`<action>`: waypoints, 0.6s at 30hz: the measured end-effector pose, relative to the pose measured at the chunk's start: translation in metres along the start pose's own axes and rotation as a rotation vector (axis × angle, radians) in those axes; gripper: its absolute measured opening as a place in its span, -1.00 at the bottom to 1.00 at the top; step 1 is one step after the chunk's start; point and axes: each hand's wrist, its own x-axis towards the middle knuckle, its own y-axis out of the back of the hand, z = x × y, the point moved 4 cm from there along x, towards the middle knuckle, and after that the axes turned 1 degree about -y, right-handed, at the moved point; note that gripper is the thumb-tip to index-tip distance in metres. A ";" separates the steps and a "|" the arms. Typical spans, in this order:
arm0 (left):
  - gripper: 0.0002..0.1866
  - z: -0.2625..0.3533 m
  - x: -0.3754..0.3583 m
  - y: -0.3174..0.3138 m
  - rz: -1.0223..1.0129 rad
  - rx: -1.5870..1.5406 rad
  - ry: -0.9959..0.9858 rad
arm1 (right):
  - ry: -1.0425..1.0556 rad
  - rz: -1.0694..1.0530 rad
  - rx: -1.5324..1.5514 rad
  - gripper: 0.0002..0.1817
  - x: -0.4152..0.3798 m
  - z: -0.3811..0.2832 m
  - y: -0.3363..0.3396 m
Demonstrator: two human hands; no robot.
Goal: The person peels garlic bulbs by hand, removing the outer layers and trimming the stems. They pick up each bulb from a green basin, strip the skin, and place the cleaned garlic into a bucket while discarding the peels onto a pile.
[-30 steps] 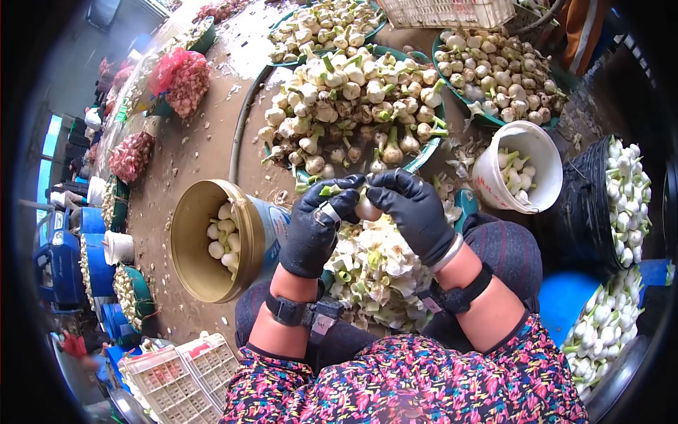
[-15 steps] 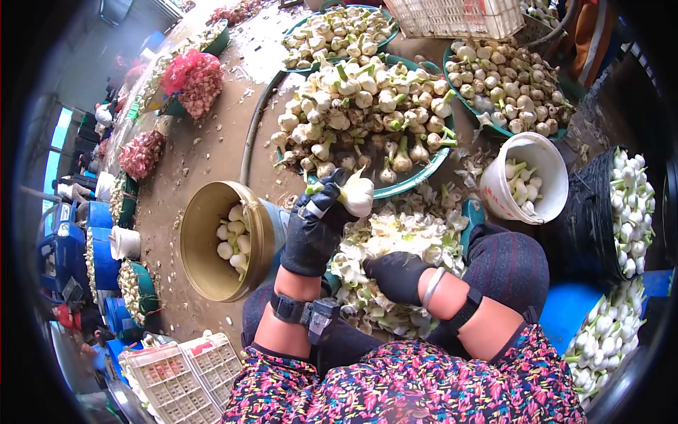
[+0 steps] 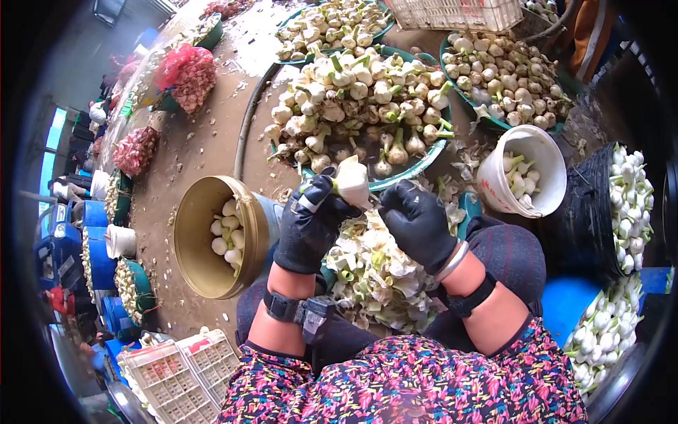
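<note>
My left hand (image 3: 311,222), in a black glove, grips a white garlic bulb (image 3: 352,181) by its green stem end, the bulb tilted up to the right. Close beside it, my right hand (image 3: 421,225), also gloved, has its fingers curled at the bulb's lower edge, pinching a pale flap of garlic skin (image 3: 373,202). Below both hands, between my knees, lies a heap of peeled garlic skins (image 3: 378,283). A large green-rimmed basin (image 3: 413,173) of unpeeled bulbs stands just beyond my hands.
To the left, a tan bucket (image 3: 185,244) holds several peeled bulbs; a white bucket (image 3: 492,185) with more stands right. A black container (image 3: 583,212) of white bulbs is at far right. A hose (image 3: 244,141) crosses the floor. Crates (image 3: 169,378) sit lower left.
My right hand has risen from the skin heap to the bulb and now pinches at its edge. The bulb in my left hand has turned and shows a smoother white surface.
</note>
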 end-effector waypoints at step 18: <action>-0.58 0.008 -0.010 -0.022 -0.123 0.580 0.011 | -0.616 -0.190 1.354 -0.66 -0.004 0.008 0.000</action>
